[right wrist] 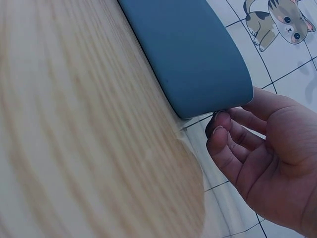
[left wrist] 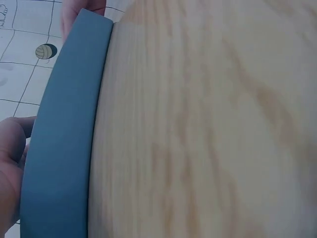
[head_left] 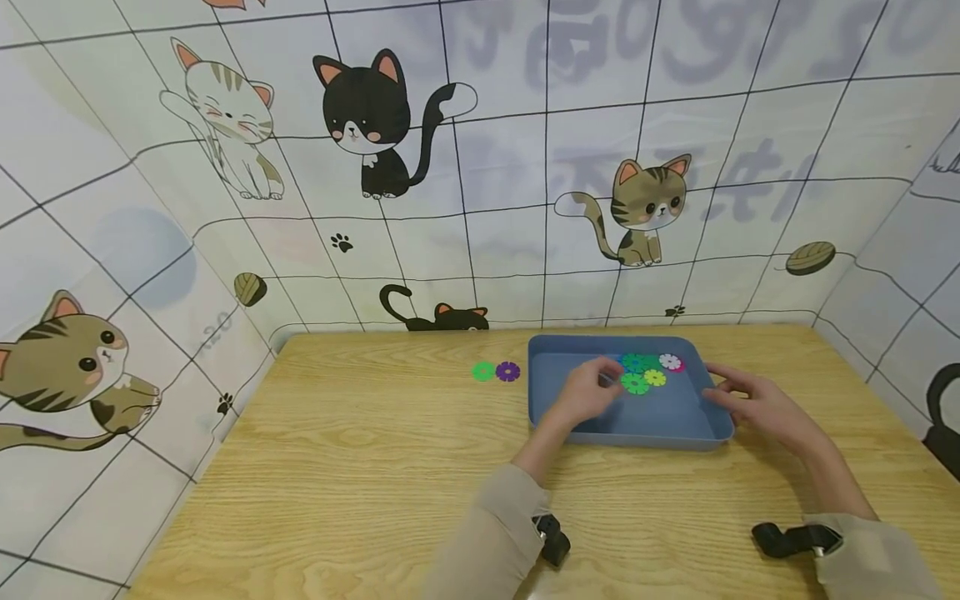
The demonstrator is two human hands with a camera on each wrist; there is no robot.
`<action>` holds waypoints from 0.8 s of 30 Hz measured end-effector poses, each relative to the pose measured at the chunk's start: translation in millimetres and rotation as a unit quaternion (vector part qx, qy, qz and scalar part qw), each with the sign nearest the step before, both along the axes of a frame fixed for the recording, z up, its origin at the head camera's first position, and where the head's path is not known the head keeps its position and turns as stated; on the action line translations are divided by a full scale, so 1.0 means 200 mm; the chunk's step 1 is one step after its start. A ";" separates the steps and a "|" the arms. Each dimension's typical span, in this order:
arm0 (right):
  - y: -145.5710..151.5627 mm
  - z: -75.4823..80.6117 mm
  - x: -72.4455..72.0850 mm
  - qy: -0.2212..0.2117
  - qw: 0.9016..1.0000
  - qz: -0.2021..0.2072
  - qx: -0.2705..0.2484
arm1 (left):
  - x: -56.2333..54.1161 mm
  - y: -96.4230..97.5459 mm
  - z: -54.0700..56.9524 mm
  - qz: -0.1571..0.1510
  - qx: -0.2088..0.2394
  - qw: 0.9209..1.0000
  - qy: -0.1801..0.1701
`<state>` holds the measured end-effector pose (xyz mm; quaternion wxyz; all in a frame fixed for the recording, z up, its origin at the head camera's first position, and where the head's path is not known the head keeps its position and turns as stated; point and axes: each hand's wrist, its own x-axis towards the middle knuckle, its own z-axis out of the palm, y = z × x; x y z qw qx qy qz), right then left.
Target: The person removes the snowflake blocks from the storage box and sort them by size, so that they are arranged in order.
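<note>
A shallow blue-grey tray [head_left: 630,439] stands on the wooden table. Several flower-shaped plastic discs lie in it: green [head_left: 635,384], yellow [head_left: 655,378], blue [head_left: 633,362], and a white one [head_left: 670,362] over a pink one. My left hand [head_left: 588,392] hovers inside the tray, beside the discs. Its fingers and thumb are bent but apart, with no disc visible between them. My right hand [head_left: 761,408] holds the tray's right side at the rim; in the right wrist view, its fingers curl at the tray's corner [right wrist: 213,94].
Left of the tray, a green disc [head_left: 483,372] and a purple disc [head_left: 507,372] lie side by side on the table [head_left: 360,450]. A wall sheet [head_left: 510,167] with cartoon cats rises behind the table. Something black [head_left: 945,417] shows at the far right edge.
</note>
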<state>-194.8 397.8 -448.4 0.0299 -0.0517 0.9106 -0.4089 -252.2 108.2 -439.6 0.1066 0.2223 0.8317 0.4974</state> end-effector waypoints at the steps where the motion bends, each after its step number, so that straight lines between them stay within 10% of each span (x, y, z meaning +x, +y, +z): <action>1: 0.00 0.00 0.00 0.000 1.000 0.000 0.001 | 0.00 0.01 -0.01 0.003 -0.004 1.000 0.003; 8: -0.01 0.02 0.01 0.002 1.000 0.002 -0.002 | -0.02 0.09 -0.05 0.021 -0.048 0.997 0.051; 24: -0.01 0.02 0.01 -0.011 1.000 -0.002 -0.006 | -0.03 0.15 -0.08 0.041 -0.093 0.994 0.037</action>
